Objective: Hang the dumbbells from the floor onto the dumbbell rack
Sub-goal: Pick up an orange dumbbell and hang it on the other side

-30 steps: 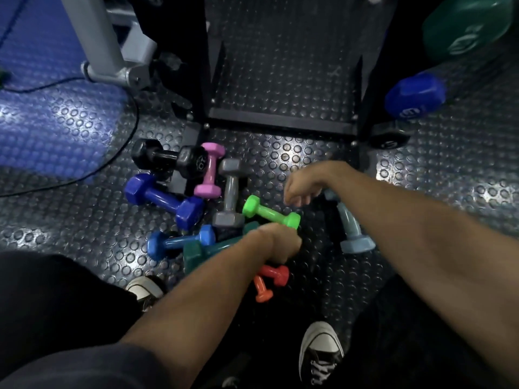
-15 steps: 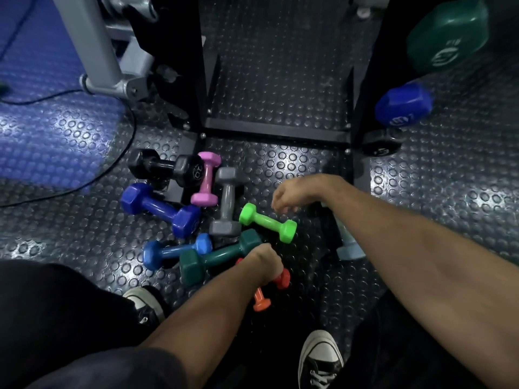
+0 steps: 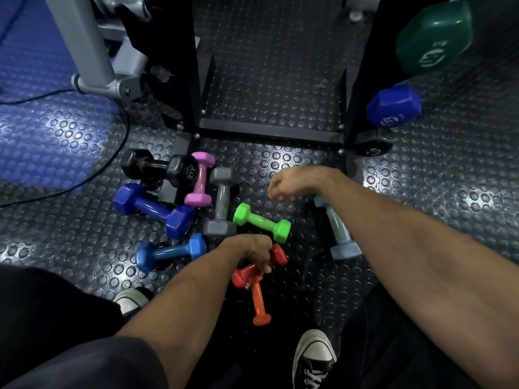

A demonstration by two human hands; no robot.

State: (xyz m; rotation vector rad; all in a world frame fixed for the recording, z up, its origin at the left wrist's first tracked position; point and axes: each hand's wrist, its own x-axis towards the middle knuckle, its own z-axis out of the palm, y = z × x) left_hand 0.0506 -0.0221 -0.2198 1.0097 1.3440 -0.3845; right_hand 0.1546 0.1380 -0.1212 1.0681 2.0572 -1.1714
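L grip (image 3: pixel 254 252) curled – R grip (image 3: pixel 290 183) loosely curled

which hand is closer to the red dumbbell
Left. The left hand is right on the red dumbbell, fingers curled around it. The right hand hovers farther up, beyond the green dumbbell.

Dark rubber floor (image 3: pixel 280 66) moulded with raised circular studs, catching pale glare patches at the right and lower left. Far left, a blue studded floor section (image 3: pixel 36 108) under bluish light, crossed by 1 black cable (image 3: pixel 112 161) curving along its edge. Upper left, a grey metal machine frame (image 3: pixel 81 43) slants down to a bolted foot (image 3: pixel 112 87). Overhead light source out of frame.
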